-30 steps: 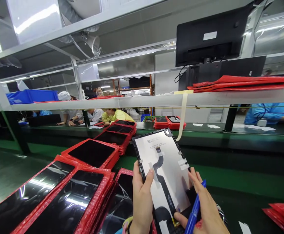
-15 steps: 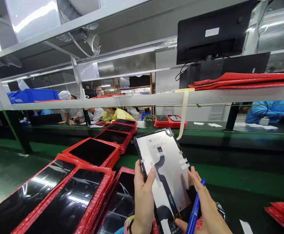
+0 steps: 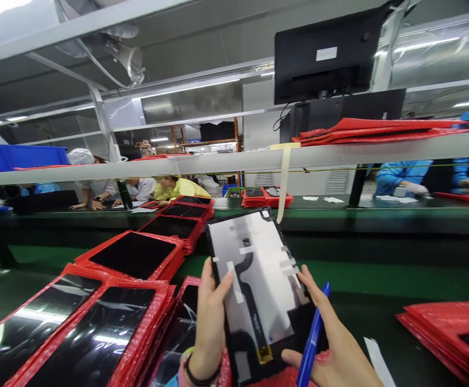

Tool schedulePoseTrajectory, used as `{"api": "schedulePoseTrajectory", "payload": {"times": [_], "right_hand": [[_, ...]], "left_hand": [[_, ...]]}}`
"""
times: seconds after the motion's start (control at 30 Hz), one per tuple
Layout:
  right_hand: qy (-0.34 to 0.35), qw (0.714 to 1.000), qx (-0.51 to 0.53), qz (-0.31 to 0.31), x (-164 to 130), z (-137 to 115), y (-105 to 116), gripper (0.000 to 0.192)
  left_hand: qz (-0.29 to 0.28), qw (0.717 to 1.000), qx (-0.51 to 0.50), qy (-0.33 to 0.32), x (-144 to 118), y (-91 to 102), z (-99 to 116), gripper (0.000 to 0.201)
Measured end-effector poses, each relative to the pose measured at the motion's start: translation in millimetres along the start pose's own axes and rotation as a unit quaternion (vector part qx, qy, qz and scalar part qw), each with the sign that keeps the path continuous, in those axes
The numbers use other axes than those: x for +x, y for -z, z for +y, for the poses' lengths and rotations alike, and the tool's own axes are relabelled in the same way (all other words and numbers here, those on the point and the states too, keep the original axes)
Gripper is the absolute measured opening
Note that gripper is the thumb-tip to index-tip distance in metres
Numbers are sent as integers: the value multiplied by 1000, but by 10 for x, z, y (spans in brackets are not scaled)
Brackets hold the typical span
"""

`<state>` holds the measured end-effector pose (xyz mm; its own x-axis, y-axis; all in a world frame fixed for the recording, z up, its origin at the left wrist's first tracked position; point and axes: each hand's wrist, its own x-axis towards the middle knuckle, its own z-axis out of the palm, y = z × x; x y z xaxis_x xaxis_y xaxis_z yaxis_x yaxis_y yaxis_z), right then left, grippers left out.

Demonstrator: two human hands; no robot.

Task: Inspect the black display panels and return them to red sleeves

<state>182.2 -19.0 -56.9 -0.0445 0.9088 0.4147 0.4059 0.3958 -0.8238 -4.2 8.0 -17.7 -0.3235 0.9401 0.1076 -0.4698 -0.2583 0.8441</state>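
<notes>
A tablet screen assembly (image 3: 258,252) with a black frame, a pale metallic back, a dark flex cable and bits of tape is tilted up before me. My left hand (image 3: 210,322) grips its left edge, thumb lying on the back. Along the right edge my right hand (image 3: 331,333) holds the same assembly, fingertips at the side and thumb near the lower part. A blue marker pen (image 3: 314,338) is also tucked in my right hand, pointing up. Under the assembly's lower end some red bubble wrap shows.
Stacks of dark screens (image 3: 133,255) in red bubble bags fill the left. More red bags (image 3: 447,328) lie at right, near a white strip (image 3: 379,360). Overhead runs a white shelf (image 3: 218,161) carrying a monitor (image 3: 326,59). Co-workers, one in a yellow sleeve (image 3: 192,187), sit beyond.
My view has turned slightly right, so the scene slides left. The assembly stays in both hands, its angle a little changed; more of the red bags at right shows.
</notes>
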Motion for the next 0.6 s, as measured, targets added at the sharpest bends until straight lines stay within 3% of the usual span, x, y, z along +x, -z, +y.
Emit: {"api": "schedulePoseTrajectory", "payload": {"times": [0.1,0.2,0.37,0.6], "right_hand": [[-42,988,144,-28,0,-137,162,71],[-79,966,246,-1,11,-218,281,25],[-137,941,306,44,-35,-163,281,32],[-153,953,240,104,-121,-192,232,30]], "left_hand": [[-18,1000,-4,0,47,57,81,52],[-43,999,-14,3,83,103,118,48],[-57,998,-11,9,70,118,120,48],[-30,999,4,32,11,95,143,55]]}}
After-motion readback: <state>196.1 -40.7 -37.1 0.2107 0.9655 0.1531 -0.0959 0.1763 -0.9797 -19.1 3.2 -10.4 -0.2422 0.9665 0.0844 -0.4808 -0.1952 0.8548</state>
